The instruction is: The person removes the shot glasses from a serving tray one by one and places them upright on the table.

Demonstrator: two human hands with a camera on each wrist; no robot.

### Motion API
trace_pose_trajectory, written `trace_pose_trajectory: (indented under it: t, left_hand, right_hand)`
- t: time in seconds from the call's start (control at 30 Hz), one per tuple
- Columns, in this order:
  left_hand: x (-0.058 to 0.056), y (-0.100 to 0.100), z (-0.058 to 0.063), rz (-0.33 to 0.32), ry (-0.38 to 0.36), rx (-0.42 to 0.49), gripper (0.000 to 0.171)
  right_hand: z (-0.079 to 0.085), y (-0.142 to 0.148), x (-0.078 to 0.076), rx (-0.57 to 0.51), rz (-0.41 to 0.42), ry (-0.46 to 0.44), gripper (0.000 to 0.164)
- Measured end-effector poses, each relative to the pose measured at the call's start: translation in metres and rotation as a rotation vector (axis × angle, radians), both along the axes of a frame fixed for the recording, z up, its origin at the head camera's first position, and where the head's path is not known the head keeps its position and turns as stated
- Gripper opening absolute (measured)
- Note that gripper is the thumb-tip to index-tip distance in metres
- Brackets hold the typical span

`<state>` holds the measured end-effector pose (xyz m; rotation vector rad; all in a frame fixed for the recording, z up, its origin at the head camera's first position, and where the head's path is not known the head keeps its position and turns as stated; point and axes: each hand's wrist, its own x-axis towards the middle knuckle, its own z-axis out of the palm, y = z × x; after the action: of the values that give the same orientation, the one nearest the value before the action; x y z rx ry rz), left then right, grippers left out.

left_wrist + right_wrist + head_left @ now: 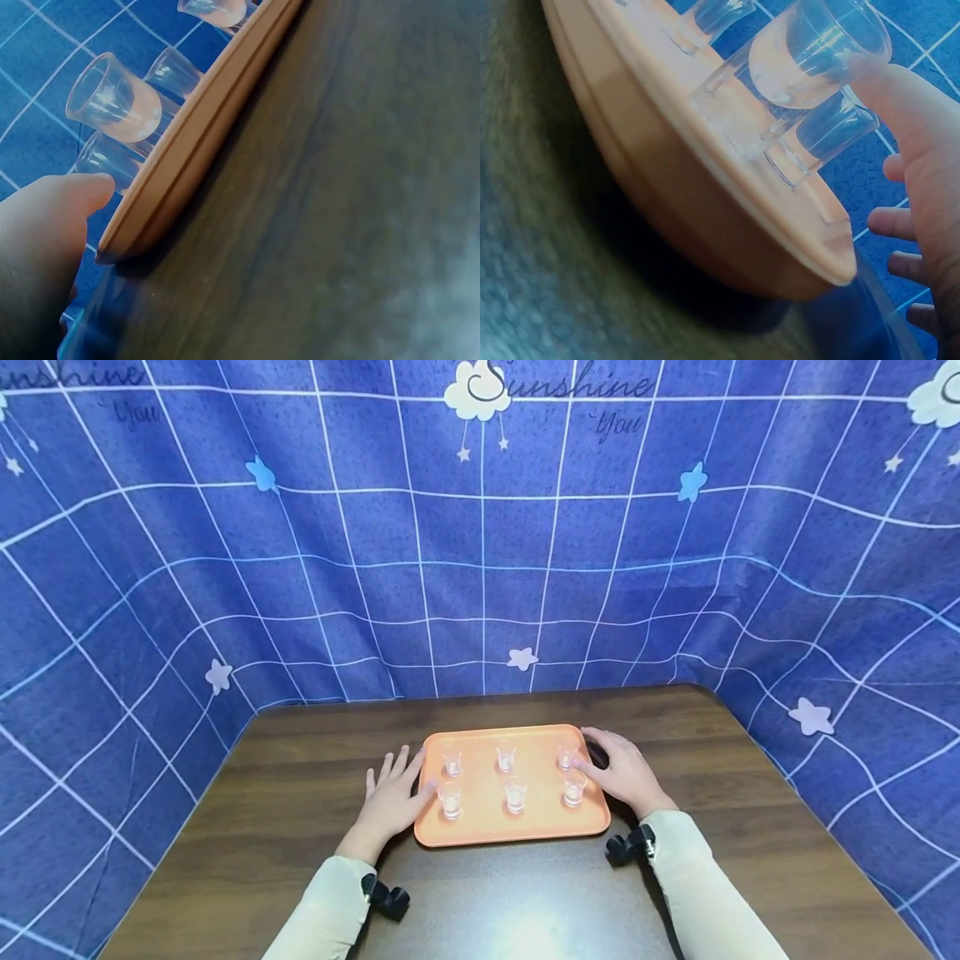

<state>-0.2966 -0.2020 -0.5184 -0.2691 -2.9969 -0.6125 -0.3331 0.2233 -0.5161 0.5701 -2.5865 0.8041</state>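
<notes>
An orange tray (pixel 480 831) lies on the wooden table, bearing several small clear shot glasses in two rows of three. My left hand (pixel 390 803) is at the tray's left end, fingers spread and thumb reaching over the rim close to the front left glass (pixel 451 802). At the right end is my right hand (pixel 624 772), its thumb over the rim by the right-hand glasses (pixel 573 791). In the right wrist view its fingers (pixel 894 223) are spread beyond the tray. The glass nearest that camera (pixel 795 64) looks partly filled with clear liquid.
The brown wooden table (pixel 300 793) extends around the tray. A blue curtain (pixel 480 585) with white grid lines, stars and clouds hangs behind and along both sides. Each wrist wears a small black camera (pixel 386 897) over a pale sleeve.
</notes>
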Motion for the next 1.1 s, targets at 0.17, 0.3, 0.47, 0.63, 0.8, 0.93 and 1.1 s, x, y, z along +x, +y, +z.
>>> trace_pose_trajectory:
  t: [0.17,0.3,0.47,0.63,0.8,0.93,1.1]
  left_hand:
    - [-0.002,-0.003,-0.004,-0.016,-0.021,0.025,0.077]
    - [-0.002,-0.004,-0.003,-0.038,-0.018,0.027,0.078]
    - [0.001,0.000,-0.002,-0.050,-0.011,-0.010,0.076]
    - [0.003,0.002,-0.004,-0.039,-0.011,-0.021,0.075]
    - [0.004,0.003,-0.005,-0.035,-0.027,-0.035,0.075]
    - [0.003,0.003,-0.005,-0.039,-0.031,-0.026,0.074]
    - [0.002,0.003,-0.007,-0.036,-0.030,-0.033,0.075]
  right_hand:
    - [0.000,-0.003,-0.002,-0.037,0.037,0.019,0.064]
    - [-0.001,-0.004,-0.004,-0.066,0.047,0.012,0.064]
    - [-0.002,-0.004,-0.005,-0.112,0.045,-0.038,0.064]
    - [-0.002,-0.007,-0.005,-0.159,0.043,-0.072,0.066]
    - [-0.002,-0.010,-0.008,-0.171,0.071,-0.075,0.066]
    - [-0.003,-0.012,-0.009,-0.145,0.086,-0.039,0.068]
    - [-0.005,-0.012,-0.010,-0.081,0.082,0.032,0.065]
